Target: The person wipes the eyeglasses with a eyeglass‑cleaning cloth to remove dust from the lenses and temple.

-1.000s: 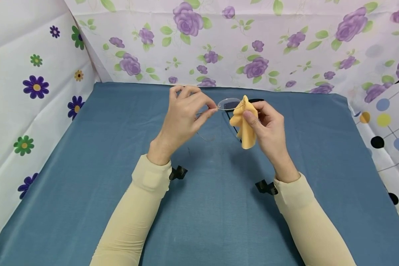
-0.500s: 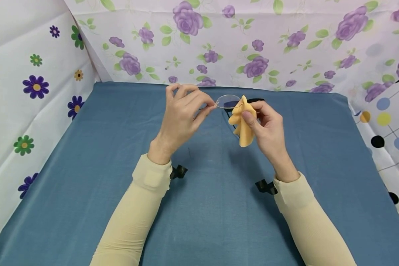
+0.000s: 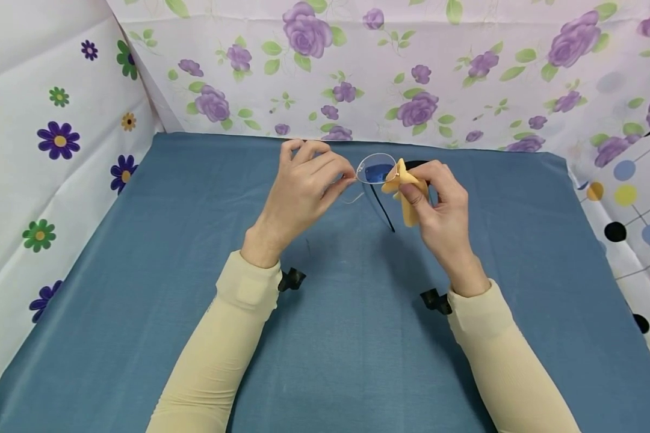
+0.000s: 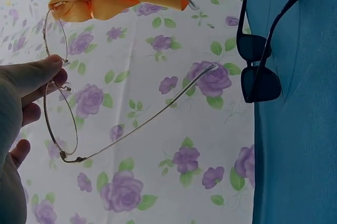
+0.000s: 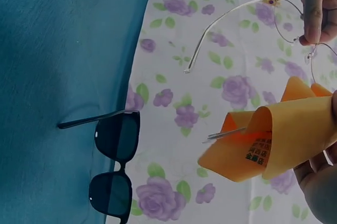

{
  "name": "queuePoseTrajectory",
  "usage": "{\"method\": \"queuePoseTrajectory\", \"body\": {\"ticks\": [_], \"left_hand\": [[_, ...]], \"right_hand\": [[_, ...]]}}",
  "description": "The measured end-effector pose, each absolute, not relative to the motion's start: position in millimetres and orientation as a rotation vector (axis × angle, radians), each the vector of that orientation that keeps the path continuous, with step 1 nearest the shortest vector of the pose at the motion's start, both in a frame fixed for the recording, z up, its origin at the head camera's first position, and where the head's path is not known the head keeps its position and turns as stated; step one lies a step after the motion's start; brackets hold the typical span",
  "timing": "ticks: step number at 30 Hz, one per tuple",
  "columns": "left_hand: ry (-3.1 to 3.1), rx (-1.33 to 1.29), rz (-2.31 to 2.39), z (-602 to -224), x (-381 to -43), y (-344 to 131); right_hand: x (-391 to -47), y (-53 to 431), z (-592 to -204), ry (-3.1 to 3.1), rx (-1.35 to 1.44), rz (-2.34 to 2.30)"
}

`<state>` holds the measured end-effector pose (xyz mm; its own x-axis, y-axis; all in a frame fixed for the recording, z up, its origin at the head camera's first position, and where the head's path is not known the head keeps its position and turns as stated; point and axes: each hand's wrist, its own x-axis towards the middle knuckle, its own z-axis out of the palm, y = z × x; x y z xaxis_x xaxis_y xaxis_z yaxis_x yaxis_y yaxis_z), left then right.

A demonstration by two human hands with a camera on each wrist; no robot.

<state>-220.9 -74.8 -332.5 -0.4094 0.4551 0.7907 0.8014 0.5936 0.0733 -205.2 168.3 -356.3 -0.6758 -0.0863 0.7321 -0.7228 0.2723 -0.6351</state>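
Note:
Thin gold-rimmed eyeglasses point(image 4: 138, 127) are held up in the air between both hands. My left hand point(image 3: 309, 189) pinches them at the bridge, between thumb and fingers. At the other end my right hand point(image 3: 441, 201) grips a yellow cleaning cloth point(image 3: 408, 201), folded about the hinge and one temple arm. In the right wrist view that arm's tip pokes out of the cloth point(image 5: 295, 134), which bears dark printed characters. The free temple arm points away from the left hand in the left wrist view. The cloth hides part of the far lens.
Black sunglasses point(image 4: 259, 68) with dark lenses lie near the far edge of the blue table cloth point(image 3: 330, 337), temples unfolded, behind the eyeglasses in the head view. A floral curtain point(image 3: 249, 72) rises behind the table.
The eyeglasses have tilted, so the lens faces the head camera more. My right hand has shifted slightly right with the cloth, turning it; the left hand moved a little right as well.

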Motion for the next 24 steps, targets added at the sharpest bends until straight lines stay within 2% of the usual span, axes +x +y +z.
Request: {"method": "queuePoseTrajectory", "body": {"ticks": [24], "left_hand": [[-1.852, -0.890, -0.726, -332.5, -224.9, -79.2]], "right_hand": [[-201.3, 167.8, -355.0, -2.070, 0.724, 1.542]]}}
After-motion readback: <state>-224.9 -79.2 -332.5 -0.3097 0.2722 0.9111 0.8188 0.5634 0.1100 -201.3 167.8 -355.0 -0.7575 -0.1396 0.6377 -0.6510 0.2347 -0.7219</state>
